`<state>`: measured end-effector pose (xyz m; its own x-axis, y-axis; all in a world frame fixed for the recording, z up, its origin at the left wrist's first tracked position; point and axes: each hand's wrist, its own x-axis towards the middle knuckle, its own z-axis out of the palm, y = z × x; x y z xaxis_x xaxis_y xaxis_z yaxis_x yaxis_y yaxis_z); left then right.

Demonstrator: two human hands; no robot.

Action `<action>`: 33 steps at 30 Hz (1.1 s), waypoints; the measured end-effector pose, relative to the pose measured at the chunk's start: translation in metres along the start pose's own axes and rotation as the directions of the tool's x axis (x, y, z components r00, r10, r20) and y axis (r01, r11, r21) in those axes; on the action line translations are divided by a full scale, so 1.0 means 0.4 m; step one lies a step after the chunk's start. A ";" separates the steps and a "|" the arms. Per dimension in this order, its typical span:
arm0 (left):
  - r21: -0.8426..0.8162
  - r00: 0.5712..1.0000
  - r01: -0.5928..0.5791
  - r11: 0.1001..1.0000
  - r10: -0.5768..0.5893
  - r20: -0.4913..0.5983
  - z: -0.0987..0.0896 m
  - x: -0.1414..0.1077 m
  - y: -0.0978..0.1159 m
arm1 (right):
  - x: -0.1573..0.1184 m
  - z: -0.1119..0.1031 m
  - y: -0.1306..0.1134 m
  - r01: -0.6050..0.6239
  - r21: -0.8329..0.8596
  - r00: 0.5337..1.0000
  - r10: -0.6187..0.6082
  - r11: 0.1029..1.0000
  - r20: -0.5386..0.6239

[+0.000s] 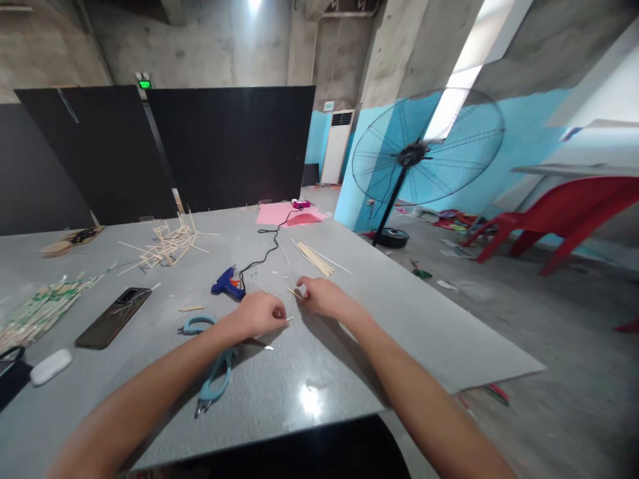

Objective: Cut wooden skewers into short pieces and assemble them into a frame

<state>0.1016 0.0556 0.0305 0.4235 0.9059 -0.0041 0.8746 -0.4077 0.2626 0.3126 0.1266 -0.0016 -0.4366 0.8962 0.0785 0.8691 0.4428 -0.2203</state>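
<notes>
Item: green illuminated sign [144, 84], mounted beneath twin lamps [142, 76] above the black partition panels [232, 143]; small lettering, the lower line apparently "EXIT", the upper line too small to read.
Item: pale rectangular plate [328, 106] with blue marking, on the far wall above the white air conditioner [338, 148]; marking illegible.
Item: slender packets [47, 307] with green printing, piled at the left of the grey table [344, 362]; printing illegible.
Brands and numbers: none readable.

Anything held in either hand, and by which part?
Left hand: a small stick, only its tip showing; hold point hidden. Right hand: another stick, seemingly near one end.
</notes>
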 end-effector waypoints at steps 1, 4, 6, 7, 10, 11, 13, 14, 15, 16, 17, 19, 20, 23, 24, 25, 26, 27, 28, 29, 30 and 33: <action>-0.021 1.000 0.007 1.000 -0.008 -0.006 0.002 0.003 -0.009 | 0.000 -0.003 0.000 -0.001 0.013 1.000 0.001 1.000 -0.004; -0.042 1.000 0.010 0.999 -0.011 -0.012 0.004 0.009 -0.031 | 0.002 -0.015 0.001 -0.012 0.073 0.999 0.015 0.997 -0.043; -0.037 1.000 -0.001 0.999 0.000 -0.020 0.001 0.010 -0.036 | 0.008 -0.025 0.008 -0.046 0.108 0.994 0.055 0.993 -0.089; -0.031 1.000 -0.007 1.000 0.006 -0.025 -0.002 0.009 -0.035 | 0.011 -0.030 0.013 -0.066 0.121 0.990 0.080 0.990 -0.117; -0.005 1.000 -0.011 1.000 0.010 -0.019 -0.015 -0.001 -0.022 | 0.019 -0.038 0.025 -0.066 0.174 0.983 0.094 0.982 -0.158; -0.001 1.000 -0.007 1.000 0.007 -0.001 -0.019 -0.006 -0.016 | 0.020 -0.037 0.025 -0.031 0.202 0.987 0.062 0.979 -0.149; 0.010 0.999 -0.004 1.000 0.004 0.043 -0.022 -0.018 0.000 | 0.017 -0.026 0.013 0.074 0.263 0.993 -0.045 0.962 -0.113; 0.023 0.998 -0.004 1.000 0.003 0.060 -0.022 -0.024 0.009 | 0.014 -0.016 0.000 0.126 0.288 0.990 -0.102 0.949 -0.098; 0.042 0.997 -0.008 0.999 0.005 0.071 -0.019 -0.029 0.018 | 0.011 -0.005 -0.017 0.173 0.306 0.984 -0.154 0.936 -0.085; 0.071 0.997 -0.014 0.997 0.008 0.076 -0.015 -0.034 0.027 | 0.008 0.007 -0.035 0.207 0.313 0.978 -0.191 0.927 -0.080; 0.108 0.997 -0.022 0.994 0.013 0.080 -0.011 -0.038 0.035 | 0.004 0.019 -0.053 0.240 0.312 0.971 -0.231 0.919 -0.067; 0.188 0.996 -0.036 0.982 0.019 0.089 -0.002 -0.043 0.048 | -0.003 0.033 -0.081 0.272 0.276 0.961 -0.273 0.922 -0.036; 0.224 0.995 -0.039 0.974 0.018 0.096 0.001 -0.043 0.051 | -0.006 0.035 -0.089 0.264 0.247 0.964 -0.266 0.932 -0.026; 0.265 0.996 -0.014 0.964 -0.008 0.083 0.001 -0.040 0.046 | -0.015 0.020 -0.088 0.210 0.143 0.978 -0.208 0.967 -0.027; 0.247 0.997 0.005 0.969 -0.024 0.074 -0.001 -0.037 0.040 | -0.018 0.012 -0.083 0.195 0.123 0.981 -0.192 0.973 -0.035; 0.217 0.997 0.022 0.976 -0.038 0.068 -0.005 -0.034 0.033 | -0.021 0.004 -0.080 0.186 0.121 0.982 -0.182 0.975 -0.048; 0.184 0.997 0.035 0.982 -0.048 0.064 -0.009 -0.031 0.025 | -0.023 -0.001 -0.079 0.184 0.136 0.982 -0.178 0.974 -0.059; 0.157 0.996 0.046 0.986 -0.057 0.062 -0.013 -0.029 0.019 | -0.024 -0.004 -0.081 0.184 0.159 0.982 -0.176 0.970 -0.064; 0.143 0.996 0.052 0.988 -0.062 0.062 -0.017 -0.027 0.014 | -0.024 -0.004 -0.086 0.184 0.180 0.982 -0.176 0.966 -0.063; 0.142 0.996 0.055 0.988 -0.064 0.061 -0.020 -0.027 0.011 | -0.024 -0.003 -0.094 0.184 0.192 0.983 -0.177 0.964 -0.052; 0.152 0.996 0.054 0.987 -0.064 0.062 -0.022 -0.027 0.010 | -0.023 -0.001 -0.103 0.174 0.184 0.985 -0.172 0.967 -0.029; 0.201 0.995 0.041 0.979 -0.059 0.086 -0.021 -0.032 0.016 | -0.022 -0.002 -0.120 0.113 0.047 0.992 -0.116 0.992 0.050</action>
<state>0.0997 0.0425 0.0403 0.3897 0.9152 -0.1029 0.9207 -0.3850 0.0632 0.2749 0.0974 0.0089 -0.5452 0.8365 0.0551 0.8023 0.5397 -0.2551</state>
